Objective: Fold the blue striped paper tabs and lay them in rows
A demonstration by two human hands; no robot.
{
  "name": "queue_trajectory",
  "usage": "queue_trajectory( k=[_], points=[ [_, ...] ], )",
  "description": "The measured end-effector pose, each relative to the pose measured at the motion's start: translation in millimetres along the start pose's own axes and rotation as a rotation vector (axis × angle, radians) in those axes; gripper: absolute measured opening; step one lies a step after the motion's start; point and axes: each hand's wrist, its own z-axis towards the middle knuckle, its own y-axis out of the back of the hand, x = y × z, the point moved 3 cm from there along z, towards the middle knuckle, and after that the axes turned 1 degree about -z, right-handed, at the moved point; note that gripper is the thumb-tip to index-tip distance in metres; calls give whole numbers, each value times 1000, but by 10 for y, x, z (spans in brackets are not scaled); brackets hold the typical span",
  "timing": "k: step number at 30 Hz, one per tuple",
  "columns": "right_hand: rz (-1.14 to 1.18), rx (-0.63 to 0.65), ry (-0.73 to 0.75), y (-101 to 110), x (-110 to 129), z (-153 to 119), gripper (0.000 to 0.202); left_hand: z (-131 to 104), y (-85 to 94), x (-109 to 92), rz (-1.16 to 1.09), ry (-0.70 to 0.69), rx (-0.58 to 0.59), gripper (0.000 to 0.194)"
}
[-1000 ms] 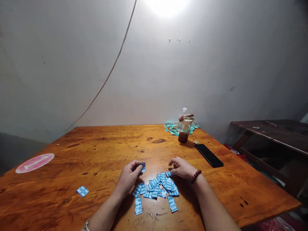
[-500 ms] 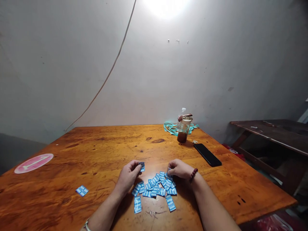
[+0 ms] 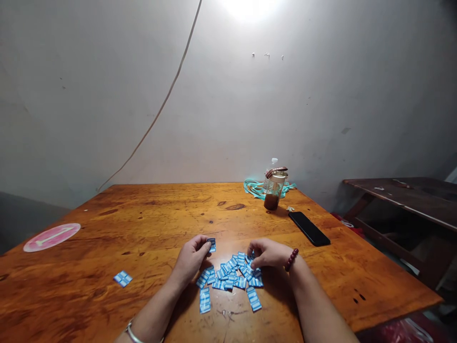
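Observation:
Between thumb and fingers, my left hand [image 3: 193, 257] pinches a small blue-and-white striped card [image 3: 212, 245], its upper edge dark. A loose, overlapping pile of similar striped cards [image 3: 230, 275] lies between my hands. My right hand [image 3: 267, 253] reaches down to the far right of this pile, thumb and forefinger parted over the cards. Two cards lie just in front of the pile, one left [image 3: 204, 300] and one right [image 3: 254, 298]. Off to the left is a blue-and-white checked piece [image 3: 123, 278], flat on the wooden table [image 3: 160, 219].
A black phone [image 3: 309, 228] lies at the right. Behind it stand a lidded bottle with dark liquid [image 3: 272, 201] and a clear plastic bottle [image 3: 274, 162], beside turquoise straps [image 3: 253, 188]. A pink oval sticker [image 3: 52, 237] marks the table's left. Another table [image 3: 403, 190] stands farther right.
My right thumb and forefinger have come apart over the pile, where they were pinched together. My left hand keeps its card. The view has shifted slightly.

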Motion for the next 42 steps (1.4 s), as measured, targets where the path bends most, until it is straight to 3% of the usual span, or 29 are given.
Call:
queue_trajectory(
  k=[2, 7, 19, 22, 26, 35, 39, 42],
  points=[
    [-52, 8, 1, -71, 27, 8, 36, -5, -4, -6, 1, 7, 6, 20],
    [-92, -58, -33, -117, 5, 100, 6, -4, -6, 10, -8, 47, 5, 22],
    [-58, -370, -95, 232, -240, 106, 5, 35, 24, 48, 36, -13, 25, 17],
    [-41, -329, -97, 220, -243, 88, 6, 38, 28, 50, 41, -20, 29, 16],
    [13, -174, -42, 131, -149, 63, 12, 29, 29, 39, 37, -26, 30, 18],
    [74, 167, 153, -253, 369, -23, 23, 18, 1, 20, 9, -9, 0, 18],
    [-226, 107, 294, -377, 579, -93, 48, 19, -11, 24, 30, -17, 11, 17],
    [-298, 45, 336, -411, 624, -85, 33, 21, -17, 47, 34, -10, 18, 16]
  ],
)
